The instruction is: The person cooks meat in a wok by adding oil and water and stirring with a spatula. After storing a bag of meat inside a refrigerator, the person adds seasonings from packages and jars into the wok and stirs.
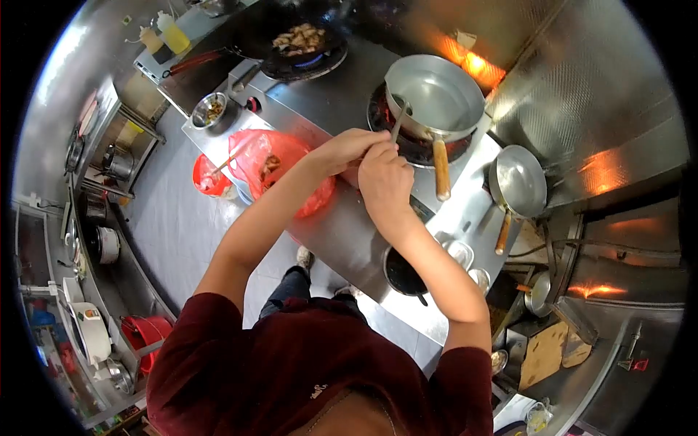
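Note:
My left hand (352, 149) and my right hand (386, 180) meet over the front of the stove, fingers touching. My right hand is closed around the handle of a metal spoon (399, 123), whose head reaches over the rim of a metal saucepan (440, 91). The fingers of my left hand are pinched beside that handle; what they hold is hidden. The saucepan sits on a burner, its wooden handle (441, 171) pointing toward me. Below my left forearm lies a red plastic bag (251, 149) with brown food pieces (270, 166) in it.
A wok (323, 65) with browned pieces stands over a blue flame at the back. A metal bowl (209, 111) of food is left of it. A second saucepan (518, 182) rests on the right. A black pan (402, 272) is under my right forearm. Shelves line the left.

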### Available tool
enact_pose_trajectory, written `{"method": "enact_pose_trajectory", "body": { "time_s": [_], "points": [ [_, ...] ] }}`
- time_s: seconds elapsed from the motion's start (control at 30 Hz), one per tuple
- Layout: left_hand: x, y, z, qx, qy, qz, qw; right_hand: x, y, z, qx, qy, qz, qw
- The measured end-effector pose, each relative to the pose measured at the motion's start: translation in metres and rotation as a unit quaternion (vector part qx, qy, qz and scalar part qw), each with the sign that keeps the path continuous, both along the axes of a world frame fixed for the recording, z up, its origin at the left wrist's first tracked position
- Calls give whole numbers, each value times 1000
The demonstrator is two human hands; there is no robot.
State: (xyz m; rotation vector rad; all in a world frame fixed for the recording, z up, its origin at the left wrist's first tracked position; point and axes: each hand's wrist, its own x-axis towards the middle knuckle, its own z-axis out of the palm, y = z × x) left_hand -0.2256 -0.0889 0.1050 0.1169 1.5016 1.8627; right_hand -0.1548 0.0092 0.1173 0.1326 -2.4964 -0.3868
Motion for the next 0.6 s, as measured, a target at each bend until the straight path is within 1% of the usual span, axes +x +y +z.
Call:
{"method": "enact_pose_trajectory", "body": {
  "time_s": [0.03, 0.07, 0.1, 0.13, 0.17, 0.2, 0.23, 0.27, 0.3, 0.33, 0.37, 0.4, 0.43, 0.47, 0.5, 0.53, 0.57, 0.6],
  "points": [
    [-11, -3, 1, 3, 36, -18, 999, 1, -7, 4, 11, -2, -5, 1000],
    [-24, -12, -4, -21, 47, -39, 998, 4, -14, 7, 22, -7, -12, 1000],
    [-35, -20, -12, -45, 56, -62, 995, 9, -17, 17, -90, -58, 21, 994],
    [-48, -29, -18, -68, 67, -87, 992, 17, -12, 35, -162, -124, 48, 978],
    [-54, -38, -15, -43, 46, -91, 994, 22, -3, 50, -213, -157, 50, 963],
    [-64, -49, -15, -93, 72, -98, 988, 28, 15, 64, -276, -104, 101, 950],
    [-75, -63, -20, -142, 97, -103, 980, 34, 35, 71, -314, -66, 79, 944],
    [-87, -75, -26, -192, 123, -109, 968, 40, 63, 72, -426, -125, -79, 892],
    [-101, -84, -37, -237, 153, -112, 953, 42, 95, 60, -491, -22, -64, 869],
    [-114, -92, -49, -251, 223, -100, 936, 48, 137, 47, -454, 13, -98, 886],
    [-125, -98, -62, -264, 290, -90, 915, 54, 184, 21, -471, 56, -91, 876],
    [-132, -103, -70, -275, 356, -82, 889, 64, 226, 3, -458, 24, -172, 872],
    [-134, -104, -74, -287, 367, -53, 883, 78, 277, -36, -425, 6, -227, 876],
    [-135, -101, -77, -296, 381, -25, 876, 91, 304, -52, -452, -62, -310, 834],
    [-139, -94, -81, -302, 394, 3, 868, 101, 329, -75, -457, -84, -346, 815],
    [-148, -91, -101, -279, 434, 20, 856, 110, 349, -94, -462, -104, -382, 794],
    [-158, -90, -121, -257, 472, 39, 842, 114, 357, -100, -499, -132, -404, 755],
    [-158, -89, -125, -265, 505, 46, 820, 114, 363, -107, -538, -159, -421, 713]
  ]
}}
